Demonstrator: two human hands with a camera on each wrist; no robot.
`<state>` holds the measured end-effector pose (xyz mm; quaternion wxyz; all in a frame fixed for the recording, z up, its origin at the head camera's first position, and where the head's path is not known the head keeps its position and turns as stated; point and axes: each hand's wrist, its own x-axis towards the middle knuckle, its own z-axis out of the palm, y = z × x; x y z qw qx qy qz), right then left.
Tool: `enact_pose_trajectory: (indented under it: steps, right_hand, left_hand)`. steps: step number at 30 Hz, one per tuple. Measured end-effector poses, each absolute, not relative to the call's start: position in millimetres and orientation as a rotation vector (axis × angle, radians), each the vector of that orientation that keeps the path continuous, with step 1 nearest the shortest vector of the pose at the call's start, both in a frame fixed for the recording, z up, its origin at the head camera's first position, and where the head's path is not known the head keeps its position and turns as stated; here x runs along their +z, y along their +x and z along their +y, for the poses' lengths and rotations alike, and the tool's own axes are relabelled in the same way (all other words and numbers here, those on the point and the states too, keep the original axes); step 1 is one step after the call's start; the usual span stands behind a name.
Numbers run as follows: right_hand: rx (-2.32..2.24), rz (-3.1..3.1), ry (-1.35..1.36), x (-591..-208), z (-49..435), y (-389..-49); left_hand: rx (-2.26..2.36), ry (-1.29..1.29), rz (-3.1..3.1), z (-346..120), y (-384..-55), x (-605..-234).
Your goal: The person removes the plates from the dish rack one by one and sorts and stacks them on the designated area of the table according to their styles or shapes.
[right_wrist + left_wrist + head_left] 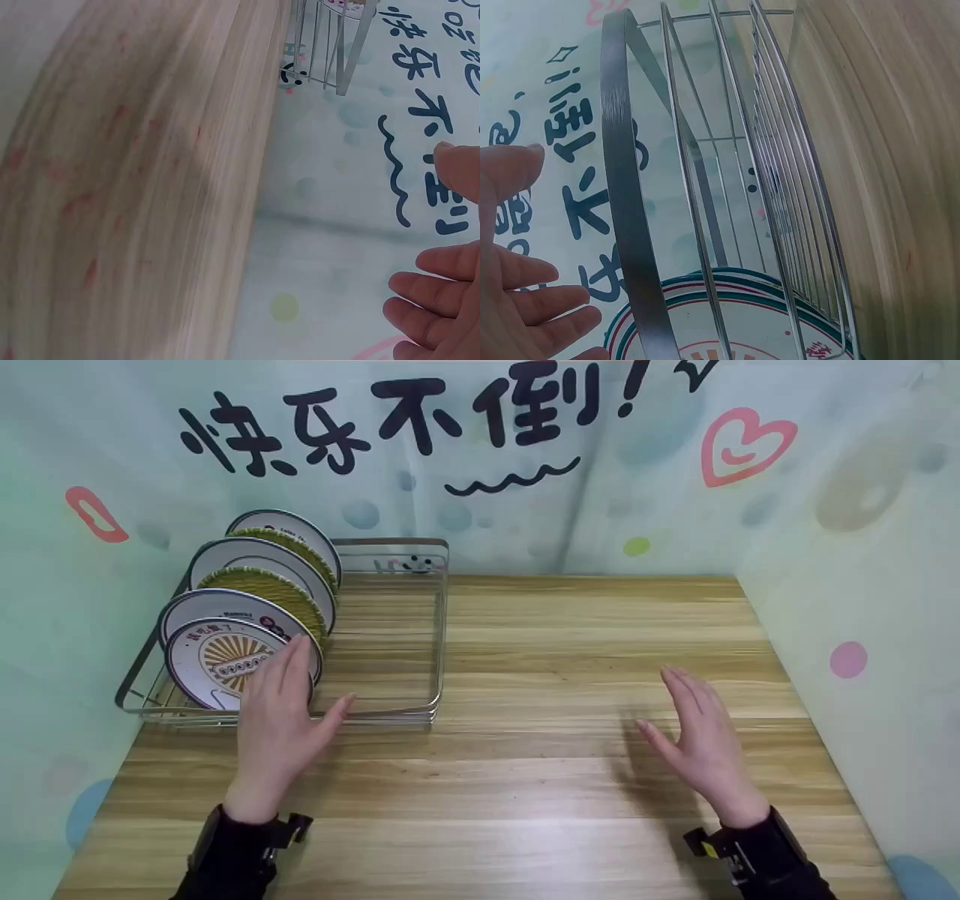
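A metal wire basket (440, 645) stands at the left of the table, with several round discs leaning in a row along its left side. The front disc (196, 660) is white with a dark rim and a printed sunburst. Behind it, other white discs alternate with yellow-green fringed ones (259, 580). My left hand (276, 727) is over the basket's front rim, fingers extended and overlapping the front disc in the head view; the left wrist view shows nothing in its grasp. My right hand (705, 739) hovers over the right part of the table, fingers extended and holding nothing.
The wood-grain table (540, 697) meets a printed backdrop (525, 525) behind and at both sides. Dark lettering and a wavy line mark the back part. Each wrist wears a black strap with a small device.
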<state>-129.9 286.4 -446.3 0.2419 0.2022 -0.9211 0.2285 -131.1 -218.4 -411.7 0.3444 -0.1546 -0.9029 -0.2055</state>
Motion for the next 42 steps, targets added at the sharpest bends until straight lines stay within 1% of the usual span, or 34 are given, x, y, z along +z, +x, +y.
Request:
enact_pose_trajectory:
  steps: [14,22,42]
  right_hand:
    - [0.653,-2.579,0.542,-453.8,273.3,-134.3]
    - [0.665,-2.568,0.596,-458.3,265.3,-137.3]
    - [0.702,-2.564,0.712,-462.8,245.7,-141.7]
  left_hand:
    - [-0.52,-0.403,-2.337,-234.4,-147.3,-397.6]
    - [-0.522,-0.426,-2.288,-243.0,-154.0,-384.8]
    - [-0.399,-0.315,-2.364,-271.2,-174.5,-360.9]
